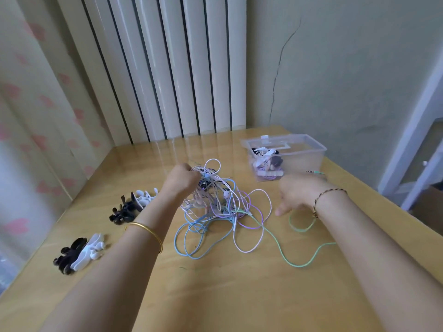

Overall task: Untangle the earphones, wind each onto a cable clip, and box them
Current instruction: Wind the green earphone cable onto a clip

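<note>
A tangle of earphones in pink, blue, purple and white lies mid-table. My left hand grips the top of the tangle and holds it lifted. A green cable trails out of the tangle to the right; its plug lies beside the box. My right hand is blurred, just right of the tangle and above the green cable; its grip is unclear. A clear plastic box at the back right holds several wound earphones. Black and white cable clips lie in two heaps at the left: one far, one near.
The wooden table ends at a radiator and wall behind, a curtain at the left. Its right edge runs diagonally past the box, with a white furniture frame beyond it.
</note>
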`<state>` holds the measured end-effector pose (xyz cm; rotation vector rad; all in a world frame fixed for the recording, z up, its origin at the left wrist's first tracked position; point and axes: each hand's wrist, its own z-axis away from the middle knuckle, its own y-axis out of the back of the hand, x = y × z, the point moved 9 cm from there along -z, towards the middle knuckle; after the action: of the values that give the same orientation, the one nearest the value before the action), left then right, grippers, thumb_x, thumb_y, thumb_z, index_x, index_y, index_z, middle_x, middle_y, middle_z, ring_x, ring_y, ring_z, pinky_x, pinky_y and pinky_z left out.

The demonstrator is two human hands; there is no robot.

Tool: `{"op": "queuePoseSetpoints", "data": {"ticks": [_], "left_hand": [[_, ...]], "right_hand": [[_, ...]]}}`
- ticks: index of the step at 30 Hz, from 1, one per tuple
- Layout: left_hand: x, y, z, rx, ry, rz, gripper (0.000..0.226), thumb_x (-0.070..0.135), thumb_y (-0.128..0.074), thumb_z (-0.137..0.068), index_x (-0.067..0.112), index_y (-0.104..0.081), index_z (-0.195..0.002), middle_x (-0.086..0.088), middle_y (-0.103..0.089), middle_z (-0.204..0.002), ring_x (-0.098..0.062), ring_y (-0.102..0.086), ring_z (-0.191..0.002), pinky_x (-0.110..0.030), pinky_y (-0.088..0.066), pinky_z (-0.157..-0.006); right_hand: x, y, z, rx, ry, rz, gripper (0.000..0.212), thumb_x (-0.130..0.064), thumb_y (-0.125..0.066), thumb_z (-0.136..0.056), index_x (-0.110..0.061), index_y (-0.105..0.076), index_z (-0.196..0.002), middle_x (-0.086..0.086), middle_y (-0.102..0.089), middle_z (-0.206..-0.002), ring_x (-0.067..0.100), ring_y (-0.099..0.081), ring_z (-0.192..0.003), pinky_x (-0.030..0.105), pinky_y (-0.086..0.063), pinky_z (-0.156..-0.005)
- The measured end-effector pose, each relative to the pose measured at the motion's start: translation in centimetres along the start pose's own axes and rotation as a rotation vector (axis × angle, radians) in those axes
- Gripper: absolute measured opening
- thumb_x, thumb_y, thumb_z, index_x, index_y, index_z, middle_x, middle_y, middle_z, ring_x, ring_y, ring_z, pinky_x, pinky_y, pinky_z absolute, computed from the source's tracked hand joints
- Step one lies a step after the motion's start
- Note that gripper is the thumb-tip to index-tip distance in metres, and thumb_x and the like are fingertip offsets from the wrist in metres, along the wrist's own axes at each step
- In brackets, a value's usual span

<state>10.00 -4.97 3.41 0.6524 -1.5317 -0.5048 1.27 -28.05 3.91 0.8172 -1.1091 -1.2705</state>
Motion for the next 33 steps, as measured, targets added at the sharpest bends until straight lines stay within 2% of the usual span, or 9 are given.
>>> {"op": "queuePoseSetpoints", "data": {"ticks": [4, 10, 17, 21, 24, 28, 30, 31, 33], "left_hand": [[0.5, -0.4, 0.2, -0.025, -0.009, 0.033, 0.020, 0.009, -0.049, -0.086, 0.010, -0.045, -0.066, -0.006, -0.045, -0.063, -0.024, -0.041, -0.066, -0.029, -0.028, -0.054], [1.4, 0.2, 0.6, -0.020, -0.057, 0.245, 0.006, 0.007, -0.048, -0.087, 0.006, -0.054, -0.085, -0.009, -0.047, -0.073, -0.019, -0.040, -0.069, -0.029, -0.030, -0.060], [0.5, 1.4, 0.7, 0.076, -0.004, 0.348, 0.014, 0.004, -0.039, -0.092, 0.011, -0.047, -0.083, -0.006, -0.048, -0.067, -0.021, -0.049, -0.056, -0.027, -0.040, -0.055], [-1.6, 0.5, 0.2, 0.059, 0.101, 0.318, 0.016, 0.000, -0.036, -0.087, 0.011, -0.044, -0.077, -0.010, -0.045, -0.062, -0.022, -0.043, -0.053, -0.042, -0.048, -0.064], [-2.6, -0.4, 0.2, -0.006, 0.161, 0.275, 0.016, -0.001, -0.036, -0.087, 0.008, -0.043, -0.076, -0.011, -0.045, -0.063, -0.022, -0.041, -0.052, -0.030, -0.041, -0.055], [-2.6, -0.5, 0.6, -0.017, 0.227, 0.231, 0.014, 0.001, -0.041, -0.081, -0.002, -0.052, -0.074, -0.019, -0.052, -0.067, -0.026, -0.050, -0.050, -0.023, -0.043, -0.044], [-2.3, -0.1, 0.8, 0.011, 0.263, 0.156, 0.032, 0.014, -0.048, -0.075, -0.003, -0.058, -0.101, -0.028, -0.057, -0.100, -0.038, -0.061, -0.085, -0.041, -0.056, -0.071], [-1.9, 0.4, 1.1, 0.045, 0.269, 0.063, 0.043, 0.019, -0.051, -0.076, 0.004, -0.055, -0.116, -0.024, -0.051, -0.119, -0.039, -0.052, -0.109, -0.043, -0.048, -0.093], [0.2, 1.3, 1.9, 0.137, 0.160, -0.028, 0.049, 0.018, -0.055, -0.079, 0.015, -0.047, -0.128, -0.016, -0.039, -0.132, -0.034, -0.035, -0.126, -0.040, -0.033, -0.104]], "right_hand": [[-3.3, -0.3, -0.6, 0.159, 0.244, -0.440, 0.035, -0.039, -0.061, -0.088, -0.004, -0.066, -0.088, 0.006, -0.054, -0.074, 0.020, -0.047, -0.071, 0.030, -0.038, -0.063], [-5.1, -2.1, -1.8, 0.204, 0.367, -0.599, 0.015, -0.018, -0.065, -0.085, -0.015, -0.062, -0.071, 0.002, -0.065, -0.076, 0.016, -0.056, -0.070, 0.028, -0.045, -0.067], [1.4, 1.4, -0.9, 0.481, 0.274, -1.877, 0.026, 0.002, -0.043, -0.083, -0.009, -0.048, -0.061, 0.006, -0.055, -0.056, 0.023, -0.052, -0.063, 0.030, -0.043, -0.058], [4.1, 3.2, 0.0, 0.617, 0.262, -2.213, 0.019, -0.004, -0.045, -0.081, -0.012, -0.043, -0.064, 0.006, -0.058, -0.065, 0.020, -0.059, -0.062, 0.029, -0.050, -0.062], [4.2, 4.1, 0.5, 0.543, 0.304, -2.406, 0.024, -0.009, -0.040, -0.087, -0.015, -0.041, -0.064, 0.006, -0.064, -0.072, 0.021, -0.066, -0.072, 0.032, -0.055, -0.075], [3.4, 4.6, 0.6, 0.432, 0.295, -2.420, 0.024, -0.012, -0.036, -0.087, -0.017, -0.035, -0.063, 0.001, -0.044, -0.051, 0.015, -0.041, -0.038, 0.022, -0.046, -0.043], [2.8, 4.9, 0.8, 0.471, 0.288, -2.218, 0.023, -0.009, -0.037, -0.086, -0.017, -0.036, -0.064, 0.000, -0.040, -0.048, 0.012, -0.024, -0.035, 0.015, -0.024, -0.038], [2.3, 5.1, 1.0, 0.483, 0.311, -2.138, 0.023, -0.007, -0.038, -0.086, -0.016, -0.037, -0.065, 0.000, -0.040, -0.046, 0.012, -0.020, -0.035, 0.015, -0.018, -0.039], [1.0, 5.5, 1.4, 0.497, 0.365, -2.033, 0.023, -0.005, -0.039, -0.089, -0.015, -0.038, -0.069, -0.003, -0.039, -0.044, 0.011, -0.017, -0.038, 0.017, -0.012, -0.041]]}}
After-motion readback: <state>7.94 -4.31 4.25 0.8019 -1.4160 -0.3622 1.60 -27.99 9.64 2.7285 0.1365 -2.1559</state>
